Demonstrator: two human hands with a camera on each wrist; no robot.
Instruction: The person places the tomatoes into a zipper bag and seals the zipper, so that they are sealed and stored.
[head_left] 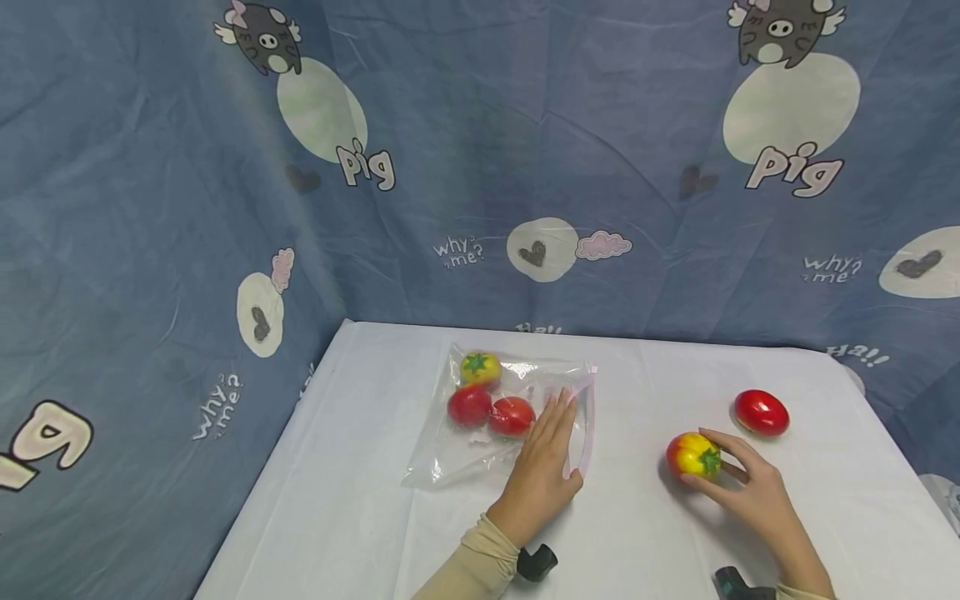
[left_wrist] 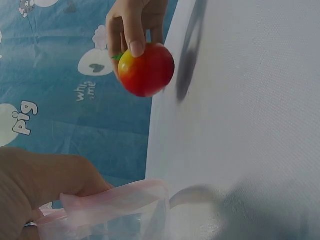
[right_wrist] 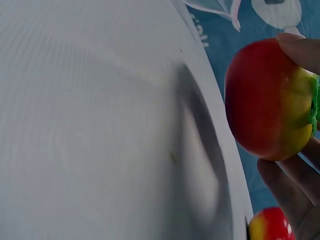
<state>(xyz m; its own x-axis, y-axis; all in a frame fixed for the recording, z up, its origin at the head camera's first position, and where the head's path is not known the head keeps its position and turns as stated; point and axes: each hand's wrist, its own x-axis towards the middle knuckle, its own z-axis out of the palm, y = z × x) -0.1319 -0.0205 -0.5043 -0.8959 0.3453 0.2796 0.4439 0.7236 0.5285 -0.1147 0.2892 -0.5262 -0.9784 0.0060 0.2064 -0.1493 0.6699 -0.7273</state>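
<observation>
My right hand (head_left: pixel 757 492) grips a red-and-yellow toy fruit (head_left: pixel 691 456) with a green leafy top, between thumb and fingers. In the right wrist view the same fruit (right_wrist: pixel 267 100) hangs above the table, its shadow apart below. A clear zip bag (head_left: pixel 457 462) with a pink edge lies to the left. Inside it sit a yellow fruit (head_left: pixel 480 367) with a green top and two red ones (head_left: pixel 470 406). Over the bag's pink edge my left hand (head_left: pixel 538 475) rests, fingers straight and thumb spread. The left wrist view shows the bag's mouth (left_wrist: pixel 120 202) raised beside that hand.
Beyond the right hand a shiny red fruit (head_left: pixel 762 412) lies on the white-covered table (head_left: pixel 337 467). Blue printed cloth (head_left: pixel 450 125) hangs behind the table and along its left side. Dark devices (head_left: pixel 537 563) sit at both wrists.
</observation>
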